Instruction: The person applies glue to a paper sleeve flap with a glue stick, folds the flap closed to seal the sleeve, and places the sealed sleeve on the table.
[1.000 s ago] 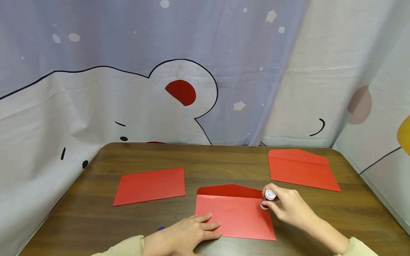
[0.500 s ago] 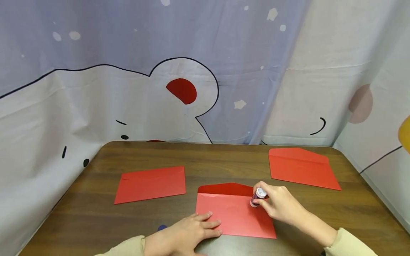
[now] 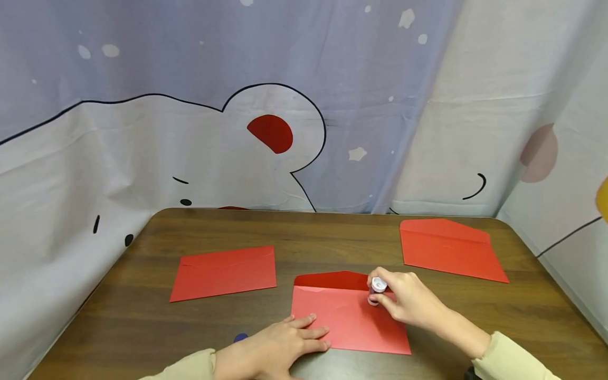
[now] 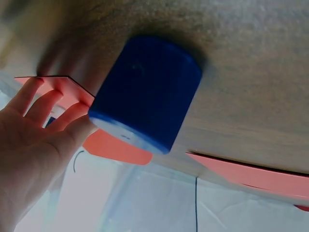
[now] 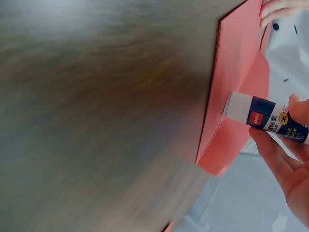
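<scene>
A red envelope lies in front of me with its flap folded open toward the back. My right hand pinches a glue stick between thumb and fingers, its white end touching the envelope near the flap's fold. My left hand rests with spread fingers on the envelope's front left corner. Just left of that wrist stands a blue cap, mostly hidden by the hand in the head view.
One red envelope with its flap down lies at the left of the wooden table. Another red envelope lies at the back right, flap unfolded. A patterned curtain hangs behind the table.
My right hand has moved the glue stick leftward along the fold, from the envelope's right end toward its middle. The left hand has stayed in place on the envelope.
</scene>
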A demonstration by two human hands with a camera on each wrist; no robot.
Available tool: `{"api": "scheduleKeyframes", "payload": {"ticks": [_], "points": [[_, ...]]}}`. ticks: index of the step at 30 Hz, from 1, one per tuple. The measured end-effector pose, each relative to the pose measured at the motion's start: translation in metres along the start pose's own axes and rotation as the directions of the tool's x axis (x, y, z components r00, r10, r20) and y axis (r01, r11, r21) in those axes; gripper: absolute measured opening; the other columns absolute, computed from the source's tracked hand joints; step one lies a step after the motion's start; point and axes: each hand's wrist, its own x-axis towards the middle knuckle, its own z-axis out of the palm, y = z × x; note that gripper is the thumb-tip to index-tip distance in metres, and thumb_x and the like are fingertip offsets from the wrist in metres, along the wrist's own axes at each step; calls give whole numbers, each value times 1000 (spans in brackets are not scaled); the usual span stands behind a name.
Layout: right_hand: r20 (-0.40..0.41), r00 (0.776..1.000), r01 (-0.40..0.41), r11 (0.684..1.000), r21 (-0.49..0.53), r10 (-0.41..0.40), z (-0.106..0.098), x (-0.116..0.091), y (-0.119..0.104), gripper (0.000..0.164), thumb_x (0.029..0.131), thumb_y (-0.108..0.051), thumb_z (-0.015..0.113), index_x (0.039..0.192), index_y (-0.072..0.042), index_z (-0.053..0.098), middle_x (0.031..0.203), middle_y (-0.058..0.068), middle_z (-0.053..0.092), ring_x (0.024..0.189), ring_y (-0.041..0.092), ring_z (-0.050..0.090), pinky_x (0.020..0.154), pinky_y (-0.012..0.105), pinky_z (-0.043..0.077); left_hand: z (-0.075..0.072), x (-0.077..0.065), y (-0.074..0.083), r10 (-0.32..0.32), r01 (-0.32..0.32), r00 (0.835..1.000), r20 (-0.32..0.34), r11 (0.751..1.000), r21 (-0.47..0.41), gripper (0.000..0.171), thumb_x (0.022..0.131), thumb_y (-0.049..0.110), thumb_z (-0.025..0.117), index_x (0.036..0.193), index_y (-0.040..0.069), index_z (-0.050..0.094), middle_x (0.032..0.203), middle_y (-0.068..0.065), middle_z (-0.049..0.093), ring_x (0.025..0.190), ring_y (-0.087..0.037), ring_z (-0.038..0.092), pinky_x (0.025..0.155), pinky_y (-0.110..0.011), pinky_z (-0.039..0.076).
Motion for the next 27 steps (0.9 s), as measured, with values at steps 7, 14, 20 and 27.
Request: {"api": "scheduleKeyframes", "payload": {"ticks": [7, 14, 20, 27], "points": [[32, 998, 46, 996, 72, -48, 12, 16, -7, 30, 74, -12, 81, 92, -17, 57, 74, -17, 62, 65, -8, 53, 60, 11, 45, 2, 0, 0, -20, 20, 1000, 1, 999, -24, 65, 82, 62, 61, 138, 29, 52, 147, 4, 47, 138, -28, 42, 96, -51, 48], [61, 997, 48, 991, 122, -56, 22, 29, -14, 28, 76, -11, 79, 93, -16, 57, 72, -17, 62, 63, -7, 52, 59, 15, 47, 4, -1, 0, -25, 25, 1000, 2, 999, -43, 67, 80, 62, 63, 138, 29, 52, 147, 3, 47, 138, -29, 42, 96, -52, 48], [76, 994, 69, 984, 165, -83, 34, 42, -21, 27, 78, -12, 78, 93, -16, 57, 72, -15, 63, 62, -7, 49, 59, 12, 44, 6, -2, 0, -23, 22, 999, -22, 1000, -16, 65, 80, 61, 65, 135, 29, 54, 146, 4, 49, 136, -28, 44, 95, -51, 49], [125, 988, 73, 983, 170, -95, 46, 60, -29, 26, 80, -14, 77, 94, -15, 56, 75, -12, 64, 58, -6, 48, 58, 8, 41, 4, 1, 1, -16, 16, 1000, -20, 1000, 13, 65, 80, 62, 64, 135, 30, 54, 146, 5, 49, 136, -27, 45, 93, -49, 50]]}}
